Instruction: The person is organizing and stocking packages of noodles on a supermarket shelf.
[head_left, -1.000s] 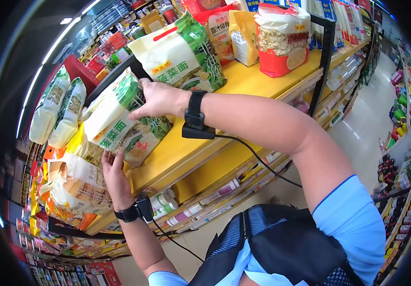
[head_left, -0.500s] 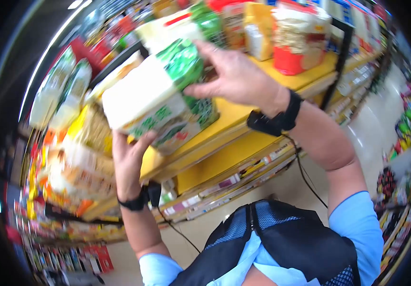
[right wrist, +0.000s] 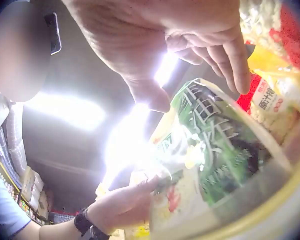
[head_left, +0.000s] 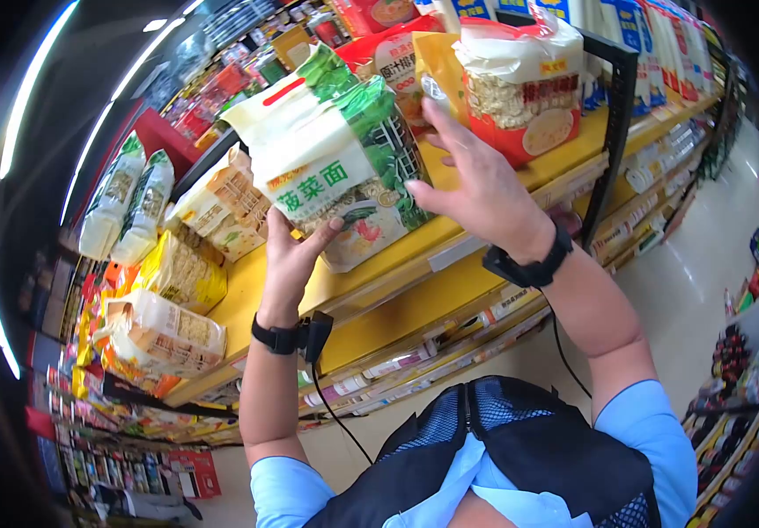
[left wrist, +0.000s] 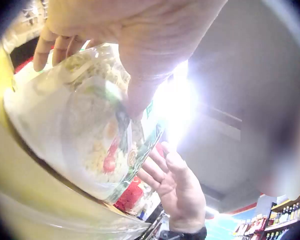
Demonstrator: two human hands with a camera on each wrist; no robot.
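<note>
A green-and-white bag of spinach noodles (head_left: 371,176) stands upright on the yellow shelf (head_left: 247,286), right in front of a matching bag (head_left: 278,110). My left hand (head_left: 284,275) holds its lower left corner, thumb across the front and fingers along the side. In the left wrist view those fingers reach round the clear noodle bag (left wrist: 97,130), partly hidden behind it. Off the bag's right side, my right hand (head_left: 490,189) is spread with nothing in it. The right wrist view shows its fingers extended above the bag's green side panel (right wrist: 215,140).
A red-and-white noodle pack (head_left: 525,97) and a yellow bag (head_left: 439,75) stand at the right, near a black shelf post (head_left: 613,132). Leftward are a white-and-brown pack (head_left: 225,202), a yellow pack (head_left: 181,268) and a whitish bag (head_left: 164,327). Lower shelves hold rolled goods.
Both hands moved the spinach noodle bag rightward, from beside its matching bag to in front of it. The right hand has let go of the bag's upper right side; the left still holds it.
</note>
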